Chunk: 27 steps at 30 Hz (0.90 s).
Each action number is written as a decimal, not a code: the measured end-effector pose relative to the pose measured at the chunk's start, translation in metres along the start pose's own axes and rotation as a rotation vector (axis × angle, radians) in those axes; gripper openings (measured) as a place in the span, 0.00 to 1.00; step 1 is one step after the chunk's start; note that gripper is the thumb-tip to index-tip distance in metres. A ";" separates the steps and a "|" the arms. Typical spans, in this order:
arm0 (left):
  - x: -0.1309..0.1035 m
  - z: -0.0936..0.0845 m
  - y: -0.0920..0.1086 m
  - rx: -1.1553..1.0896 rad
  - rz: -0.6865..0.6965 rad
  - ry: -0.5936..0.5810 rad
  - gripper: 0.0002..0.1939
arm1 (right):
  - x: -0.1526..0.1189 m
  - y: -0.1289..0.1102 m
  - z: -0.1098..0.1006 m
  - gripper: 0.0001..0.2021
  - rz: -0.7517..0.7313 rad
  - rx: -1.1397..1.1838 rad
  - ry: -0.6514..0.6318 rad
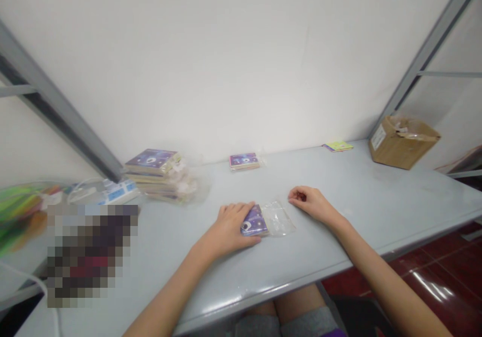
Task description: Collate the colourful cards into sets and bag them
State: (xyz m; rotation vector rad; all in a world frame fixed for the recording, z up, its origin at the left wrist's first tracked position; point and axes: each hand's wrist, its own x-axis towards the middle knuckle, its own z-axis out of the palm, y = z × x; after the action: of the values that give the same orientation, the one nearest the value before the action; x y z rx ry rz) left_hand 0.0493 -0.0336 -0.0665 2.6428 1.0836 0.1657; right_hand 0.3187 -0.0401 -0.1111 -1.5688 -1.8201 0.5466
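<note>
A small, thick purple notebook [254,221] with a starry moon cover lies on the table inside a clear plastic bag [280,220]. My left hand [231,226] rests over its left part, thumb along the near edge and fingers at the far edge, gripping it. The loose, wrinkled end of the bag extends to the right. Just beyond that end, my right hand [311,201] hovers low over the table with its fingers curled and tips together. What those fingers hold, if anything, is hidden.
A stack of bagged notebooks [152,169] stands back left, beside a power strip [120,191]. Another bagged notebook [244,160] lies near the wall. Farther right are a yellow-green packet [339,146] and a cardboard box [402,143]. A blurred dark object [90,256] sits at left.
</note>
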 end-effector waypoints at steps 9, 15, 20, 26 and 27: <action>0.002 0.002 -0.001 0.008 -0.003 0.001 0.38 | -0.002 -0.002 0.002 0.08 0.031 0.446 -0.140; 0.002 0.001 -0.001 0.008 0.006 0.002 0.38 | -0.004 -0.012 -0.005 0.13 0.029 0.606 -0.187; 0.001 0.000 0.000 0.020 0.007 -0.002 0.37 | -0.014 0.005 -0.034 0.16 0.062 0.386 -0.011; 0.000 0.001 -0.001 0.033 0.015 -0.002 0.37 | -0.044 0.040 -0.092 0.21 0.224 -0.019 -0.013; 0.000 0.001 -0.001 0.033 0.017 -0.001 0.37 | -0.050 0.045 -0.098 0.21 0.255 -0.074 -0.051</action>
State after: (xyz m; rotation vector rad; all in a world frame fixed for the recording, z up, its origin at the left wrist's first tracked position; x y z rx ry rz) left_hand 0.0485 -0.0332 -0.0679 2.6818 1.0732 0.1512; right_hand 0.4229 -0.0907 -0.0851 -1.8676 -1.7050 0.6467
